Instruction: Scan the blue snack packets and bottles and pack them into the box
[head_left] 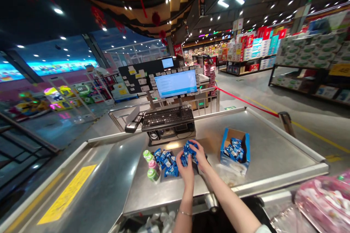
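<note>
Both my hands are closed around a bunch of small blue packets (188,150) above the metal counter. My left hand (186,167) cups the bunch from the near left side, and my right hand (200,154) grips it from the right. Just left of my left hand lies a loose pile of the same blue packets (167,162). Beside that pile stand several small bottles (153,171) with green and pink tops. Right of my hands, an open blue cardboard box (235,153) holds more blue packets. What is printed on the packets is too small to read.
Behind my hands stand a keyboard (168,118) on a raised stand, a monitor (176,83) and a handheld scanner (132,125). The steel counter (273,145) has a raised pale rim. A pink wrapped package (325,204) sits at the lower right.
</note>
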Action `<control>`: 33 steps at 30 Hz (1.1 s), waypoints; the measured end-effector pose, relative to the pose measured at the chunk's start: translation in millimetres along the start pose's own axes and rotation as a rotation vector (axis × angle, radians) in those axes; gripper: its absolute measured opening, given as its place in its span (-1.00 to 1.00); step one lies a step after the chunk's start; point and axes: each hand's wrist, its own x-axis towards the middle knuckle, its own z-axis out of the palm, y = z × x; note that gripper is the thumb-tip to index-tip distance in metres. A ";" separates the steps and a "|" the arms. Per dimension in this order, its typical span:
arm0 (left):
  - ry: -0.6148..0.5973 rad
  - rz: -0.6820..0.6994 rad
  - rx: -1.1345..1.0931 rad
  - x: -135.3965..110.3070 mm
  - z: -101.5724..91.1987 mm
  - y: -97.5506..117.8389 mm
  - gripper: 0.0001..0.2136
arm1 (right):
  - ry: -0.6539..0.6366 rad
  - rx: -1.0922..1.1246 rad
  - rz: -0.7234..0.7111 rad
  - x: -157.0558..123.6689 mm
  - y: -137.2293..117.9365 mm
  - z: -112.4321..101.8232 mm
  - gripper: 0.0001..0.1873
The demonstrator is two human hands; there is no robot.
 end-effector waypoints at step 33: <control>-0.766 -0.267 -0.402 -27.1 172.0 31.8 -0.61 | 0.424 -0.857 -0.122 46.2 -33.3 -192.6 -0.49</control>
